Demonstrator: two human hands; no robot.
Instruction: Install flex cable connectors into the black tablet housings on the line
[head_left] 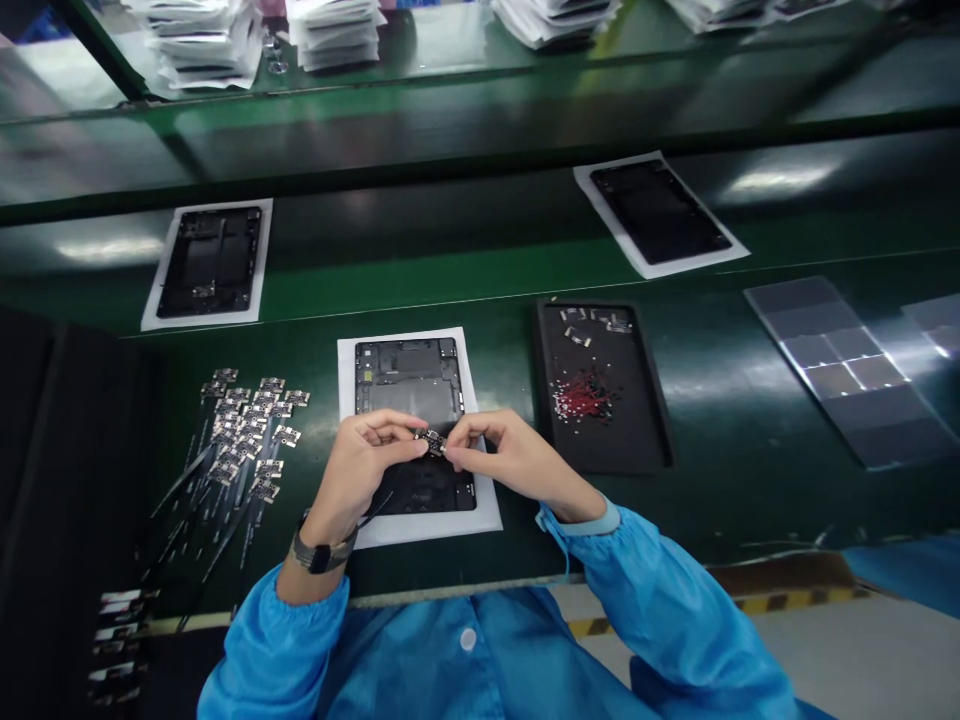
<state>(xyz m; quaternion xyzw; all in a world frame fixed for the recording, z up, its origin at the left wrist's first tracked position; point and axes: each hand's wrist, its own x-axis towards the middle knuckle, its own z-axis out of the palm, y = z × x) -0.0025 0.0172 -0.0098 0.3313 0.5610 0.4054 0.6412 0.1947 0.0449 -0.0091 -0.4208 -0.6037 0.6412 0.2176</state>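
A small circuit board (433,441) is pinched between my two hands, above a black tablet housing (409,375). The housing lies on a white sheet (487,505) in front of me. My left hand (375,450) grips the board's left end between thumb and fingertips, and a thin dark cable hangs down beside that hand. At the board's right end, my right hand (499,448) has its thumb and index finger closed on it. The lower middle of the housing is partly hidden by both hands.
Many small boards with cables (244,425) lie at left. A black tray (645,420) at right holds red wires and small parts. Two more housings (210,262) (660,212) rest farther back on white sheets. Clear plastic sheets (847,370) lie far right; paper stacks (334,35) stand on the shelf.
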